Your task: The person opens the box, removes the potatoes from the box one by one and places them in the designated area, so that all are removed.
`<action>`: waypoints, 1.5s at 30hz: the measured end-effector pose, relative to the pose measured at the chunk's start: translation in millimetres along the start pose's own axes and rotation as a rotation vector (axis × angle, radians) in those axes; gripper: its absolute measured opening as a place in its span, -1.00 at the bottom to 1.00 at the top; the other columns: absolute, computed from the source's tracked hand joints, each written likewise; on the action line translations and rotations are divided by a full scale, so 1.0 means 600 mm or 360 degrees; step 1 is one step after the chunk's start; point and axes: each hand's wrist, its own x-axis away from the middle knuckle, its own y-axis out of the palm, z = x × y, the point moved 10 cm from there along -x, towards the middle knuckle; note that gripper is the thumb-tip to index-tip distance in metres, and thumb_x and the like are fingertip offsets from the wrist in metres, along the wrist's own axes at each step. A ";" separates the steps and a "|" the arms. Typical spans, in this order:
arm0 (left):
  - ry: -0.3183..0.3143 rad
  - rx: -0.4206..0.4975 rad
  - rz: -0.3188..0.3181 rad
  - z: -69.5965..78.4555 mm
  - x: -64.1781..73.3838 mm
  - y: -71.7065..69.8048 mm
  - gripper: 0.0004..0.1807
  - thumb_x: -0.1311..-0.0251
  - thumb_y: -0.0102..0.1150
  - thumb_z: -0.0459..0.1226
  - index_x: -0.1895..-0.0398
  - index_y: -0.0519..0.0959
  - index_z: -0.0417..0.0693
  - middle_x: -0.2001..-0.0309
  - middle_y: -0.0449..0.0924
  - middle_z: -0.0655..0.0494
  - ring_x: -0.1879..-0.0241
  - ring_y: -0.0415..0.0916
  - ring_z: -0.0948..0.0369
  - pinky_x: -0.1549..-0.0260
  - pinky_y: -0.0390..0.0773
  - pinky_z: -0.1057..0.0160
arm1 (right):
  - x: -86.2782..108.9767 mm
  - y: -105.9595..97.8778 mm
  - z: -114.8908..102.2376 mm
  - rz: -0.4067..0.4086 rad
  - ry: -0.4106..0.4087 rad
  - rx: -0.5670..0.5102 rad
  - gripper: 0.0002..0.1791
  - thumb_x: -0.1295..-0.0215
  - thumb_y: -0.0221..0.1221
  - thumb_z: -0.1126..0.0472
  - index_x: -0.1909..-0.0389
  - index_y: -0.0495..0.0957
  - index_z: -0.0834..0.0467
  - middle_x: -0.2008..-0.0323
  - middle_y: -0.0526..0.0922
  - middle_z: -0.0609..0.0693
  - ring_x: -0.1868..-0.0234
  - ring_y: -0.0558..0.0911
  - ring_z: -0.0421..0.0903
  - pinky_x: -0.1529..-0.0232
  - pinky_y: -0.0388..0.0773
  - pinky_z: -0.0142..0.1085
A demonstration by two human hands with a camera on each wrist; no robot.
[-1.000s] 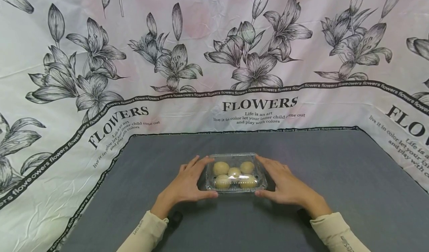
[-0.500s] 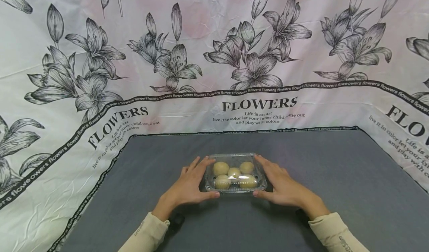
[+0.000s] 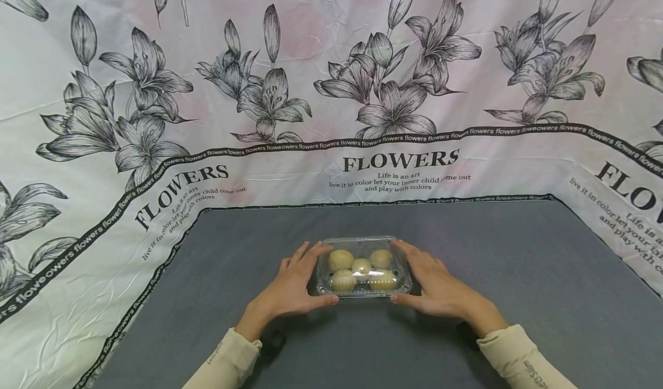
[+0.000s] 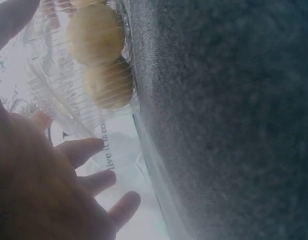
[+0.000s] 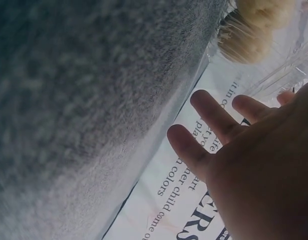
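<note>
A clear plastic clamshell box [image 3: 362,294] sits mid-table with its lid down. Inside are several round, pale-yellow things [image 3: 342,260] like small potatoes, one smaller in the middle. My left hand [image 3: 285,288] holds the box's left end, its thumb at the near corner and index finger at the far corner. At the other end, my right hand [image 3: 440,285] grips the same way. The left wrist view shows the remaining fingers [image 4: 126,207] spread beside the box [image 4: 58,105]. Spread fingers [image 5: 186,147] appear in the right wrist view too, near the box [image 5: 294,55].
The box rests on a grey tabletop [image 3: 248,239]. White cloth [image 3: 290,176] printed with lilies and lettering rises behind the table and along both sides. Dark wrist straps show partly under the cream sleeves [image 3: 228,360].
Over the last second both thumbs have drawn slightly inward along the near edge, bringing the hands closer round the ends. The box has stayed practically where it was.
</note>
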 end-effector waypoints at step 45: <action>-0.0028 0.0112 -0.0137 -0.012 0.004 0.007 0.00 -0.25 0.27 0.17 -0.64 -0.08 0.38 -0.69 -0.21 0.09 -0.66 -0.34 -0.13 -0.39 -0.09 -0.49 | 0.003 0.020 0.020 -0.0257 0.0123 -0.0433 -0.01 -0.41 0.20 -0.17 -0.66 -0.20 -0.16 -0.67 -0.13 0.03 -0.64 -0.10 0.24 -0.37 -0.28 0.55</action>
